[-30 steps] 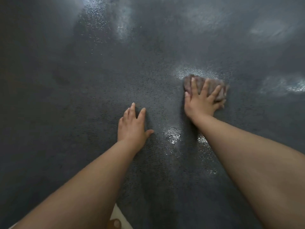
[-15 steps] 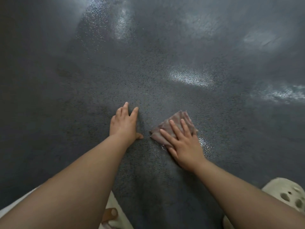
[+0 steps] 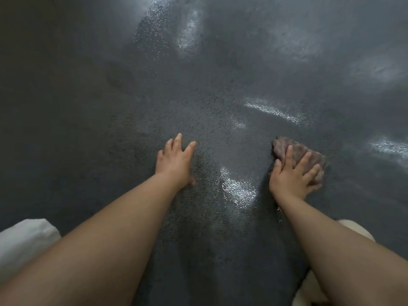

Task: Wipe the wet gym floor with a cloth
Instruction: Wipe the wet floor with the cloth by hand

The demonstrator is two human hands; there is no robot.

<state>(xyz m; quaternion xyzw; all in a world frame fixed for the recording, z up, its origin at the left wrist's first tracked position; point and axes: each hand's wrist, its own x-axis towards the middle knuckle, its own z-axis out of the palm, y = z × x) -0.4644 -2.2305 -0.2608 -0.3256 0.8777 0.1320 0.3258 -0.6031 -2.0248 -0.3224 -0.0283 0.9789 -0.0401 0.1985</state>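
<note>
The dark textured gym floor fills the view, with shiny wet streaks, one between my two hands. A crumpled brownish cloth lies on the floor at the right. My right hand presses flat on the cloth with fingers spread, covering its near half. My left hand rests flat on the bare floor to the left, fingers straight, holding nothing.
More wet patches glisten at the right, at the far right and at the top. White fabric shows at the lower left. A pale shoe sits at the lower right.
My right hand has slid the cloth from beside my left hand out to the right and slightly away. My left hand has stayed planted on the floor.
</note>
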